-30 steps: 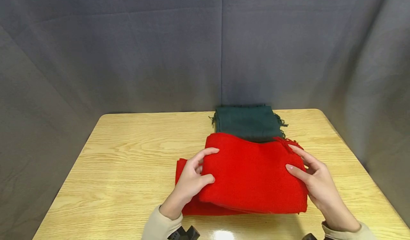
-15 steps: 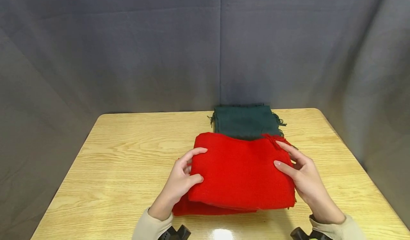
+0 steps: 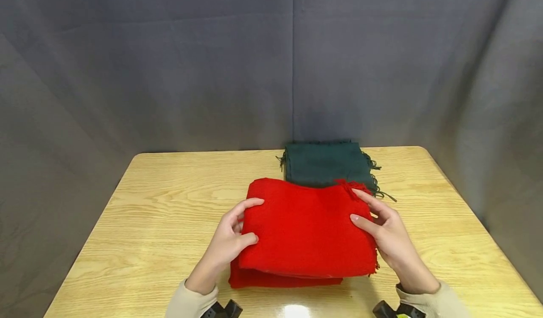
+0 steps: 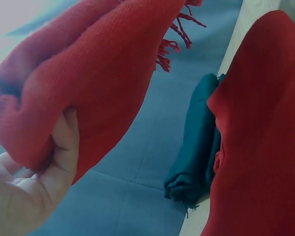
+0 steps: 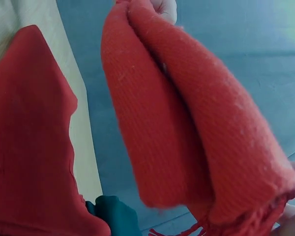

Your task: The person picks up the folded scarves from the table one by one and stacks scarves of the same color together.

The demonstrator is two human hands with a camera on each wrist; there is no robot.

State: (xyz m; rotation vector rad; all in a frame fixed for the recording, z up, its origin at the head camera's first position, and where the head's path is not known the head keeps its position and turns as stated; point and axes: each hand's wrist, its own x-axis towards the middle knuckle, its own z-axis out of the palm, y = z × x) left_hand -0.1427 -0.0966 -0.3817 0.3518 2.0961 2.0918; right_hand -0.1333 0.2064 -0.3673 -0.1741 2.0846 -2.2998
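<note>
Both hands hold up a folded red scarf with fringe at its right end. My left hand pinches the left side, thumb in front and the other fingers partly hidden behind. At the fringed side, my right hand grips it the same way. Its thick folded layers show in the right wrist view. Below lies another piece of red cloth on the table, mostly covered by the held scarf in the head view; the left wrist view shows this red cloth apart from it.
A folded dark green scarf with fringed ends lies at the table's back edge, just beyond the red one. The wooden table extends to both sides. A grey curtain hangs behind and around it.
Both hands have carried the red scarf to the left, so it now sits more squarely over the red cloth below. More of the green scarf's right fringe shows. The grips look the same.
</note>
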